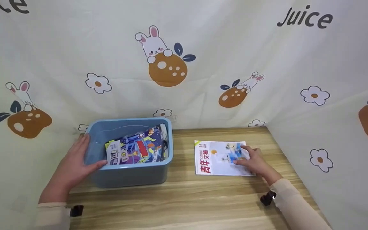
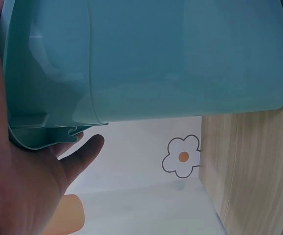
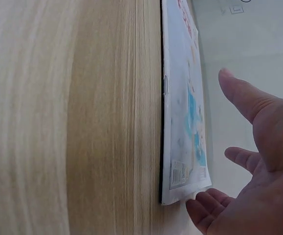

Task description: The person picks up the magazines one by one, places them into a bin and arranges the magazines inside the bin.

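A light blue plastic storage bin (image 1: 133, 176) stands on the left of the wooden surface. My left hand (image 1: 70, 164) grips its left rim, thumb over the near corner and fingers along the outer side; the left wrist view shows this hand against the bin's wall (image 2: 180, 58). Flat to the right of the bin lies a magazine (image 1: 217, 159) with a white and pale blue cover and red characters. Over the magazine's right part is my right hand (image 1: 255, 162), fingers spread and loosely bent, holding nothing. In the right wrist view a gap shows between thumb and magazine.
Inside the bin lie colourful printed books or magazines (image 1: 144, 148), stacked at a slant; what is under them is hidden. A pale cloth (image 1: 203, 95) printed with rabbits, oranges and flowers hangs behind and at both sides of the wooden tabletop (image 1: 184, 204).
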Demonstrator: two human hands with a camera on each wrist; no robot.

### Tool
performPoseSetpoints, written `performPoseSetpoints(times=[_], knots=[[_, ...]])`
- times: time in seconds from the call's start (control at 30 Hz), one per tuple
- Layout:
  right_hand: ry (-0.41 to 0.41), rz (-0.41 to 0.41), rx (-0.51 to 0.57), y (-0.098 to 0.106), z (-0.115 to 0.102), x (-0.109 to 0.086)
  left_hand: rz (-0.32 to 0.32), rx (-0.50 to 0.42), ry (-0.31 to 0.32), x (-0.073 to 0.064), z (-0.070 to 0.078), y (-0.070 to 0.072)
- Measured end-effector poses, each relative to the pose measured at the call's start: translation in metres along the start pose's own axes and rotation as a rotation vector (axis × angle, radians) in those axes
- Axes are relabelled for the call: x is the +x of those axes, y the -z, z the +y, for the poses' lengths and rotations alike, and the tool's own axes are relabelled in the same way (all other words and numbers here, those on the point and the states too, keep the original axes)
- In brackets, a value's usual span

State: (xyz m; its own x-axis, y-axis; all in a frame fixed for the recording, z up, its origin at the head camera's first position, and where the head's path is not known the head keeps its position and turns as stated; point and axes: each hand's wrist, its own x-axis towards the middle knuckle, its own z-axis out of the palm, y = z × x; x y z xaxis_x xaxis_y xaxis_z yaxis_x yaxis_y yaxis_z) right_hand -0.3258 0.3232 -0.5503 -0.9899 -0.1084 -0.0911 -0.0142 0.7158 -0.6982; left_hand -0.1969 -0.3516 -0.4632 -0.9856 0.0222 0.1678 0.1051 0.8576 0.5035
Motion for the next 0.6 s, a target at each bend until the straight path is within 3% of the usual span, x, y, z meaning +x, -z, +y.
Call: performPoseSetpoints(times=[0.6], knots=[[-0.072, -0.119, -0.262, 0.005, -0.010, 0.003, 0.008, -0.003, 0.013, 0.002, 0.003, 0.000]])
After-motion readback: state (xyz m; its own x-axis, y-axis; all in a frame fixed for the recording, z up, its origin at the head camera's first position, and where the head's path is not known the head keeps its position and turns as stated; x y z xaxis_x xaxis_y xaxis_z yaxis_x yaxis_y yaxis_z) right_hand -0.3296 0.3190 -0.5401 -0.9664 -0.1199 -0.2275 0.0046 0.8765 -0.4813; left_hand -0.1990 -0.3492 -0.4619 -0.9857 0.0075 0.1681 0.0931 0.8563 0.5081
